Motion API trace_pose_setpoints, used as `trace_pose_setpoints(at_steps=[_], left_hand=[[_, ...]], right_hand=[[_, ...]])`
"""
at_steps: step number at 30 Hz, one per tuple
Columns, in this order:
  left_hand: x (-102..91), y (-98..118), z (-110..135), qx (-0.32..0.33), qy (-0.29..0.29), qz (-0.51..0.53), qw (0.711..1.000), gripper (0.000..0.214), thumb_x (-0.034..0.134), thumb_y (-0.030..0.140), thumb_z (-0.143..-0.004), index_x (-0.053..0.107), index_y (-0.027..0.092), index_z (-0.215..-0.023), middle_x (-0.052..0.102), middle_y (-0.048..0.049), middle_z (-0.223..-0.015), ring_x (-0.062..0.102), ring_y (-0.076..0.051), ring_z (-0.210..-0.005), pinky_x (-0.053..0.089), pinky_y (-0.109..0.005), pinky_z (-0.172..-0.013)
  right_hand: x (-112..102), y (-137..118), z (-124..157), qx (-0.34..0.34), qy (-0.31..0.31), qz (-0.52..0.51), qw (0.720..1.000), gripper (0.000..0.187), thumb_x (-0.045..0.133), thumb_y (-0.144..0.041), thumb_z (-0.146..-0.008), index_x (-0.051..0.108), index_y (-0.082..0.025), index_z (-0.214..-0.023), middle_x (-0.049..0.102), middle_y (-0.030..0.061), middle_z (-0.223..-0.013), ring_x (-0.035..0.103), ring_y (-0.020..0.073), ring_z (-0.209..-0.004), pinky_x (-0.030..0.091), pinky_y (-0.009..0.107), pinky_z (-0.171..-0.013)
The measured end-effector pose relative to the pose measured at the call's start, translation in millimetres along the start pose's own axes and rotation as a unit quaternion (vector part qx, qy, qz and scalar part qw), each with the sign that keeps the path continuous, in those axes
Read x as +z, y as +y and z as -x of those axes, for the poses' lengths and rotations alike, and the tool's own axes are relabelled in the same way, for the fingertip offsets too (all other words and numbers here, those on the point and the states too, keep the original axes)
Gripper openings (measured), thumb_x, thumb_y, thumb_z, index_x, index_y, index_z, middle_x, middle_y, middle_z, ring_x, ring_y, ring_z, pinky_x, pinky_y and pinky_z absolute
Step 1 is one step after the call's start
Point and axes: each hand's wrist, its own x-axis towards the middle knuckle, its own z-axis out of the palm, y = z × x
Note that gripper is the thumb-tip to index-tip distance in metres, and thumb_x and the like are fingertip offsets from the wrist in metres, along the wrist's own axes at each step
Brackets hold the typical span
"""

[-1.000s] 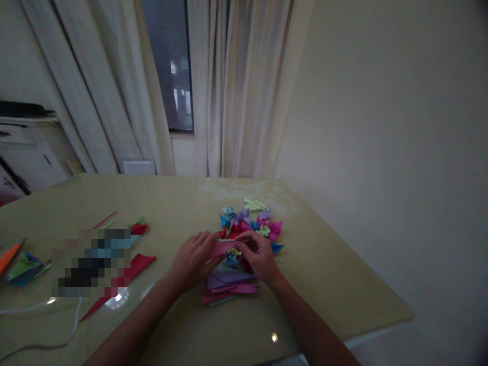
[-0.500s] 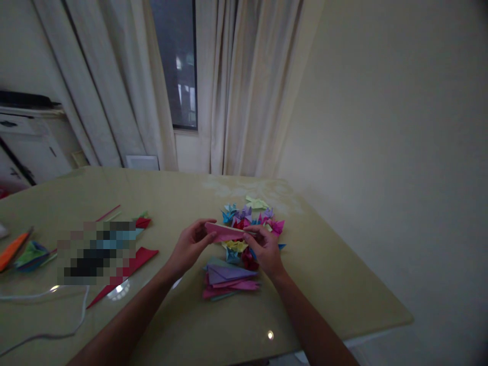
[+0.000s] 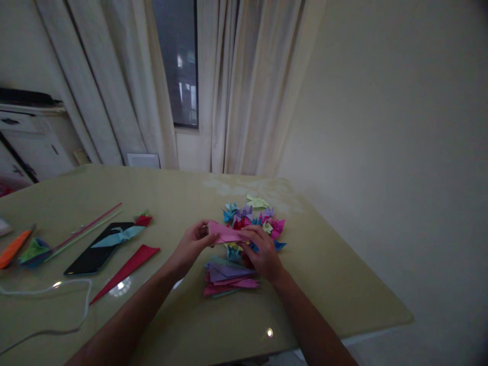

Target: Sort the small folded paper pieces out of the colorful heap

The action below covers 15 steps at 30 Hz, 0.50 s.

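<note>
A piece of folded pink paper (image 3: 225,233) is held up above the table between both hands. My left hand (image 3: 195,245) pinches its left end, thumb in front and fingers behind. My right hand (image 3: 264,252) grips the right end, the thumb below and the fingers along the top. Just behind and under the paper lies a cluster of small folded paper pieces (image 3: 275,226) in blue, purple, red, yellow and pink, partly hidden by my hands. Closer to me sits a stack of flat folded papers (image 3: 232,274), mostly purple and pink.
To the left lie a black phone (image 3: 89,256) with a light-blue folded paper (image 3: 119,237) on it, a long red folded paper (image 3: 124,273), thin sticks (image 3: 89,225), an orange-handled tool (image 3: 14,249) and a white cable (image 3: 86,305). A wall borders the table's right side.
The pink paper has tilted to show a broader face. My right hand's fingers have shifted further over its right end, while my left hand keeps hold of the left end.
</note>
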Motion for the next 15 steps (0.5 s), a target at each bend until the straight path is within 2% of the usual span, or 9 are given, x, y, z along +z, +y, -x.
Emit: trace_pose_setpoints(at_steps=[3,5,6,8,10,12,13,15], left_hand=[[-3.0,11,7,0.007,-0.038,-0.055,0.998,0.043,0.065,0.058,-0.092,0.07,0.02,-0.111,0.077,-0.0075,-0.1,0.07,-0.022,-0.089,0.056,-0.033,-0.078],[-20.0,15,15,0.026,-0.048,-0.167,0.984,0.047,0.05,0.061,-0.099,0.071,0.024,-0.119,0.078,-0.0081,-0.107,0.071,-0.025,-0.096,0.058,-0.037,-0.085],[-34.2,14,20,0.034,-0.038,-0.244,0.968,0.049,0.046,0.061,-0.1,0.071,0.025,-0.123,0.077,-0.0084,-0.11,0.071,-0.026,-0.098,0.058,-0.039,-0.088],[-71.5,6,35,0.033,0.026,-0.408,0.912,0.048,0.049,0.059,-0.098,0.07,0.025,-0.125,0.076,-0.0104,-0.12,0.071,-0.03,-0.102,0.057,-0.045,-0.095],[-112.5,-10,54,0.027,0.081,-0.558,0.826,0.045,0.051,0.053,-0.093,0.074,0.022,-0.115,0.073,-0.0158,-0.125,0.068,-0.038,-0.115,0.053,-0.054,-0.103],[-145.6,-29,76,-0.008,0.105,-0.661,0.743,0.045,0.045,0.043,-0.091,0.075,0.019,-0.114,0.072,-0.021,-0.123,0.068,-0.043,-0.11,0.053,-0.06,-0.099],[-156.7,-38,87,-0.033,0.102,-0.683,0.723,0.044,0.044,0.038,-0.09,0.076,0.022,-0.114,0.073,-0.0195,-0.119,0.07,-0.041,-0.105,0.055,-0.06,-0.096],[-167.2,-52,105,-0.037,0.082,-0.687,0.721,0.05,0.045,0.027,-0.084,0.075,0.027,-0.123,0.073,-0.0151,-0.124,0.07,-0.038,-0.11,0.056,-0.057,-0.1]], right_hand=[[-12,-12,6,-0.064,-0.031,0.091,0.993,0.024,0.057,-0.024,-0.106,0.076,-0.025,-0.121,0.076,0.01,-0.106,0.071,0.0239,-0.099,0.058,0.037,-0.087],[-20,-20,15,-0.098,-0.058,0.124,0.986,0.027,0.056,-0.02,-0.106,0.074,-0.024,-0.126,0.077,0.0099,-0.104,0.071,0.0238,-0.094,0.057,0.037,-0.083],[-24,-23,21,-0.112,-0.067,0.128,0.983,0.028,0.057,-0.018,-0.106,0.072,-0.024,-0.129,0.078,0.0096,-0.104,0.071,0.0237,-0.092,0.057,0.037,-0.081],[-30,-25,33,-0.128,-0.069,0.128,0.981,0.032,0.058,-0.015,-0.104,0.069,-0.023,-0.133,0.079,0.0086,-0.104,0.072,0.0234,-0.089,0.056,0.037,-0.08],[-31,-23,44,-0.127,-0.06,0.126,0.982,0.035,0.06,-0.012,-0.102,0.067,-0.023,-0.134,0.08,0.0081,-0.105,0.072,0.0234,-0.088,0.055,0.038,-0.078],[-27,-21,50,-0.113,-0.064,0.125,0.984,0.034,0.062,-0.011,-0.1,0.068,-0.024,-0.132,0.08,0.0076,-0.105,0.072,0.0237,-0.087,0.054,0.038,-0.077],[-24,-19,52,-0.108,-0.075,0.125,0.983,0.031,0.063,-0.012,-0.1,0.069,-0.023,-0.129,0.08,0.0077,-0.105,0.072,0.024,-0.088,0.053,0.039,-0.077],[-17,-19,54,-0.1,-0.11,0.134,0.98,0.025,0.063,-0.015,-0.1,0.072,-0.023,-0.122,0.079,0.008,-0.105,0.071,0.0246,-0.09,0.053,0.039,-0.078]])
